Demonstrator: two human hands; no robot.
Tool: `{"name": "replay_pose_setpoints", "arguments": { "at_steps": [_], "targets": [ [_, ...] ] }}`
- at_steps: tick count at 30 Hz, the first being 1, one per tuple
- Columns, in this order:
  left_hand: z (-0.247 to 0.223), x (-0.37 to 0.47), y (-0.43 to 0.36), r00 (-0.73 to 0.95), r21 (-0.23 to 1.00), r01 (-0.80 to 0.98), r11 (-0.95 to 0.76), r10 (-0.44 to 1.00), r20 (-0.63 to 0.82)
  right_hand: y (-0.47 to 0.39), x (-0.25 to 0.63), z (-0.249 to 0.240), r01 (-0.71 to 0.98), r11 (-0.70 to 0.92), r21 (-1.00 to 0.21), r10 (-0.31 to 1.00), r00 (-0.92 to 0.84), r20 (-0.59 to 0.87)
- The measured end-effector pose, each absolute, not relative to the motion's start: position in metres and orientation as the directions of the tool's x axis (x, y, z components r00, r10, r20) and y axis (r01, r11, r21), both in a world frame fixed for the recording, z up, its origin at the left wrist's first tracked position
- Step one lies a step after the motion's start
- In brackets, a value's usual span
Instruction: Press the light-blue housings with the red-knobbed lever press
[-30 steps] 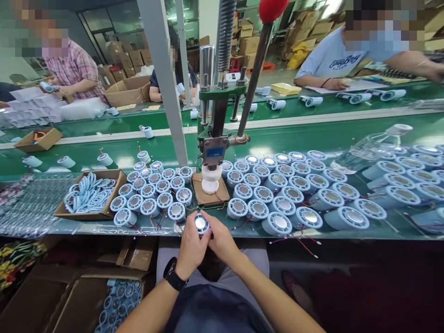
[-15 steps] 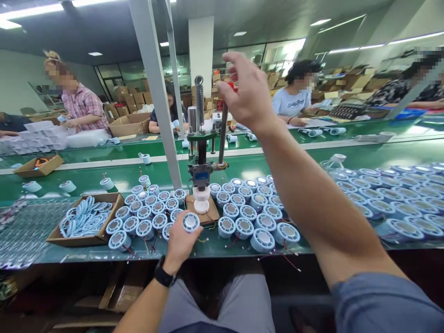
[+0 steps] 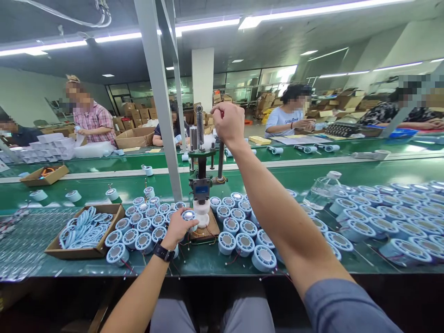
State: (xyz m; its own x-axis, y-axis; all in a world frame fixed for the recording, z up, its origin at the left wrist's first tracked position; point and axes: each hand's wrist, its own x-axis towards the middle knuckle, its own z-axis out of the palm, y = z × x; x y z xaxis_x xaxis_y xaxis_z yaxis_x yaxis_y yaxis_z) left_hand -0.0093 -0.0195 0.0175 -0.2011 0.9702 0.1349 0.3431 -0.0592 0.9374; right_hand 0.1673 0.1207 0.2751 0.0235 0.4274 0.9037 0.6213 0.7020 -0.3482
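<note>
My left hand (image 3: 176,228) grips a light-blue round motor housing (image 3: 189,215) with a silver centre, close beside the white round fixture (image 3: 203,221) of a hand press (image 3: 201,178). Whether the housing touches the fixture I cannot tell. My right hand (image 3: 229,124) is closed around the top of the press lever (image 3: 221,163), hiding its red knob almost fully. The lever stands upright, and a white pressing head sits low over the fixture. Similar blue housings (image 3: 143,242) with thin wires stand in groups on both sides of the press.
A cardboard box (image 3: 118,221) of light-blue rings lies to the left. More housings (image 3: 404,252) fill the right side, near a clear plastic bottle (image 3: 321,192). A grey post (image 3: 161,101) rises behind the press. Several co-workers sit or stand across the green bench (image 3: 263,178).
My right hand has come down and closed on the lever's top. My left hand has moved the housing forward towards the fixture. The head view has tilted up.
</note>
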Motion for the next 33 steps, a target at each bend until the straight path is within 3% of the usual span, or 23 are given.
{"name": "replay_pose_setpoints", "arguments": {
  "at_steps": [15, 18, 23, 25, 28, 31, 33],
  "targets": [
    [0.006, 0.032, 0.015, -0.077, 0.972, 0.185, -0.146, 0.984, 0.163, 0.121, 0.169, 0.270, 0.598, 0.718, -0.356, 0.434, 0.016, 0.901],
    [0.003, 0.028, 0.014, -0.029, 0.973, 0.159, -0.169, 0.984, 0.176, 0.125, 0.166, 0.272, 0.518, 0.739, -0.430, 0.487, 0.031, 0.873],
    [-0.005, 0.019, 0.010, 0.023, 0.969, 0.142, -0.200, 0.980, 0.199, 0.106, 0.172, 0.295, 0.297, 0.667, -0.683, 0.708, 0.031, 0.705],
    [-0.010, 0.019, 0.011, 0.021, 0.969, 0.138, -0.207, 0.978, 0.206, 0.068, 0.184, 0.289, 0.305, 0.671, -0.675, 0.706, 0.016, 0.708],
    [-0.018, 0.020, 0.012, -0.001, 0.968, 0.131, -0.213, 0.977, 0.215, -0.020, 0.200, 0.226, 0.391, 0.780, -0.488, 0.535, -0.012, 0.845],
    [-0.022, 0.021, 0.013, -0.032, 0.967, 0.126, -0.221, 0.974, 0.226, -0.096, 0.203, 0.107, 0.513, 0.771, -0.376, 0.354, 0.146, 0.924],
    [-0.022, 0.021, 0.013, -0.045, 0.967, 0.123, -0.224, 0.972, 0.231, -0.119, 0.203, 0.044, 0.609, 0.712, -0.349, 0.314, 0.168, 0.935]
  ]
}}
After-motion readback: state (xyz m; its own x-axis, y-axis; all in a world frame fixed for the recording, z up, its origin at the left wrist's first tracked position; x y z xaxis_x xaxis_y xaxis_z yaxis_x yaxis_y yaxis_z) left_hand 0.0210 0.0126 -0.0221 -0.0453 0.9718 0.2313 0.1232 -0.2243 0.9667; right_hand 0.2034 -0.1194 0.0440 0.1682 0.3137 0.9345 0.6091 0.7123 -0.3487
